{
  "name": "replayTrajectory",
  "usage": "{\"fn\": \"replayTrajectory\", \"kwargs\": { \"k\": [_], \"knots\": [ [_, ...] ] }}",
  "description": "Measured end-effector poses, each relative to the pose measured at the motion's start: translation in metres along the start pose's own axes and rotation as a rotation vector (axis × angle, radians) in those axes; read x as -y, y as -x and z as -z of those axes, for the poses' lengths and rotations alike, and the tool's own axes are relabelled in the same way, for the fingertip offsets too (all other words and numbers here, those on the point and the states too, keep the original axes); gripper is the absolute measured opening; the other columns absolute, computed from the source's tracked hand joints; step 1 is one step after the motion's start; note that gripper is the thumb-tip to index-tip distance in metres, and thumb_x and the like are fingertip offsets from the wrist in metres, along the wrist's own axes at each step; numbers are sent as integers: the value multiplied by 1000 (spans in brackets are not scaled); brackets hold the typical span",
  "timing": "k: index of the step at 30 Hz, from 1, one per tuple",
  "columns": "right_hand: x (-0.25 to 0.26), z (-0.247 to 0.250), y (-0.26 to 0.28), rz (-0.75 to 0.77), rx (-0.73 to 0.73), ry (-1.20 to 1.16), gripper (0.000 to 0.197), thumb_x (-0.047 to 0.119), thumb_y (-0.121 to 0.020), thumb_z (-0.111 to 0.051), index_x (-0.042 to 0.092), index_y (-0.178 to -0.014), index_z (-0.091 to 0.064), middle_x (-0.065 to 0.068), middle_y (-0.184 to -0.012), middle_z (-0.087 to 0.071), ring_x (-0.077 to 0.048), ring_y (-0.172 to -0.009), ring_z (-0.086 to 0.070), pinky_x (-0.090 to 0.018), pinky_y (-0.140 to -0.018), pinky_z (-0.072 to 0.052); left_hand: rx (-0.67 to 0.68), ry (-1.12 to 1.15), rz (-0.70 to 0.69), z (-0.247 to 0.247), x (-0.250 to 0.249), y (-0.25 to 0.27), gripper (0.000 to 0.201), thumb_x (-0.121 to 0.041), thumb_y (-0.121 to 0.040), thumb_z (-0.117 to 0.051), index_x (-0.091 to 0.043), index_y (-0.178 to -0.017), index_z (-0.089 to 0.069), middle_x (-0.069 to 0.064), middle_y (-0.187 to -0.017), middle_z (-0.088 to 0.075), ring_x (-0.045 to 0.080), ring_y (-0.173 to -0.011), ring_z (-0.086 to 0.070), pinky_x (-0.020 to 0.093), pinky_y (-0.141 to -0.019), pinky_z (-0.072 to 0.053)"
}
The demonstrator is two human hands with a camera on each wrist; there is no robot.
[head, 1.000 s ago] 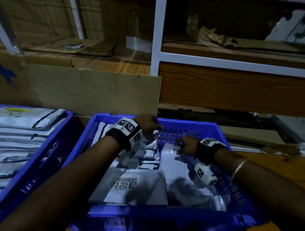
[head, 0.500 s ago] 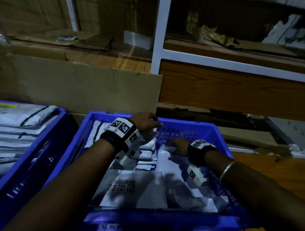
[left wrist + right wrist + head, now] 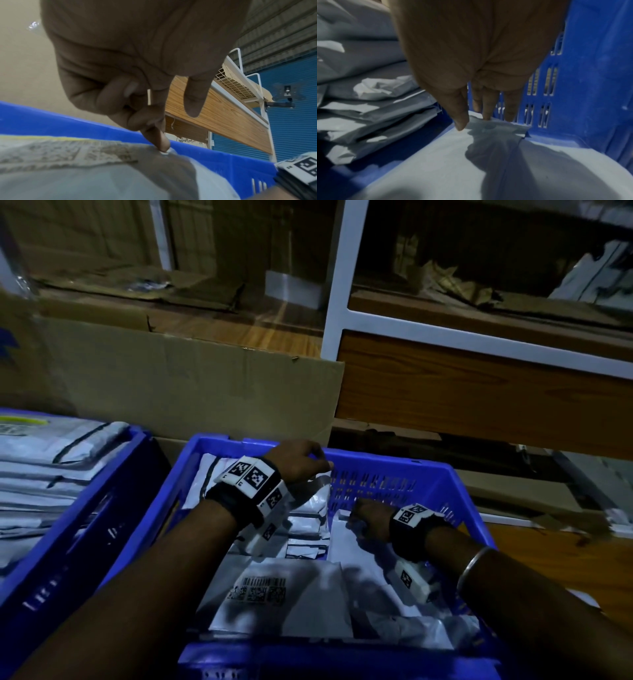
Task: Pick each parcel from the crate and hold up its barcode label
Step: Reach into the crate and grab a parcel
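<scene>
A blue crate (image 3: 394, 470) holds several grey and white parcels. My right hand (image 3: 364, 517) reaches low by the crate's far wall (image 3: 590, 81). It pinches the far edge of a flat white parcel (image 3: 436, 169), thumb on top and fingers (image 3: 486, 112) behind. My left hand (image 3: 301, 462) hovers at the far rim over a grey parcel (image 3: 85, 175) that has a printed label. One fingertip (image 3: 163, 147) touches that parcel's edge; the thumb hangs free and the other fingers are curled. Another parcel (image 3: 284, 604) lies barcode up at the crate's front.
A second blue crate (image 3: 85, 508) stands at the left, stacked with grey parcels (image 3: 51, 467). A cardboard sheet (image 3: 188, 385) leans behind both crates. A white-framed wooden shelf unit (image 3: 479, 398) rises at the back right.
My right hand has shifted slightly left along the white parcel's far edge. My left hand has stayed at the crate's far rim. The view has swung a little.
</scene>
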State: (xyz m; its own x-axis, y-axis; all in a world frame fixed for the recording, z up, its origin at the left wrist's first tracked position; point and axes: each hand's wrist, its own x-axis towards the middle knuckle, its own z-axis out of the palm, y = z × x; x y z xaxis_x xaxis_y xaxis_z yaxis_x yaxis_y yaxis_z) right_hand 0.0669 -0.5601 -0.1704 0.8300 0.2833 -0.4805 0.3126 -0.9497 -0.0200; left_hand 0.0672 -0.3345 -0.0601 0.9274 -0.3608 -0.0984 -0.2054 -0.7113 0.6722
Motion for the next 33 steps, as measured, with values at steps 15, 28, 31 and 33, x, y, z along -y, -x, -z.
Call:
{"fn": "replayTrajectory", "kwargs": {
  "k": [15, 28, 31, 33],
  "knots": [
    [-8, 33, 26, -14, -177, -171, 13, 8, -79, -66, 19, -84, -71, -2, -91, -71, -16, -88, -63, -22, -69, -42, -26, -50, -27, -4, 0, 3, 28, -47, -87, -63, -26, -106, -66, -3, -81, -66, 18, -91, -64, 29, -82, -49],
    [-11, 97, 86, 176, -415, -321, 26, -4, -78, -64, 22, -82, -62, 14, -81, -57, 1, -72, -50, -22, -66, -34, 93, -25, -154, -19, -18, 11, 57, -29, -70, -86, -13, -119, -63, 3, -103, -69, 13, -84, -63, 28, -78, -51],
    [-7, 111, 95, 223, -415, -339, 23, -2, -77, -66, 20, -84, -62, 12, -85, -58, -6, -80, -53, -28, -71, -40, 94, -34, -189, -24, -20, 12, 60, -36, -70, -84, -14, -121, -62, 3, -111, -65, 15, -89, -60, 30, -83, -51],
    [-3, 120, 100, 251, -390, -343, 24, -1, -77, -66, 21, -84, -61, 14, -87, -58, -13, -86, -55, -35, -78, -48, 102, -12, -203, -27, -21, 13, 58, -36, -70, -84, -14, -120, -63, 2, -112, -65, 14, -89, -59, 29, -83, -51]
  ]
}}
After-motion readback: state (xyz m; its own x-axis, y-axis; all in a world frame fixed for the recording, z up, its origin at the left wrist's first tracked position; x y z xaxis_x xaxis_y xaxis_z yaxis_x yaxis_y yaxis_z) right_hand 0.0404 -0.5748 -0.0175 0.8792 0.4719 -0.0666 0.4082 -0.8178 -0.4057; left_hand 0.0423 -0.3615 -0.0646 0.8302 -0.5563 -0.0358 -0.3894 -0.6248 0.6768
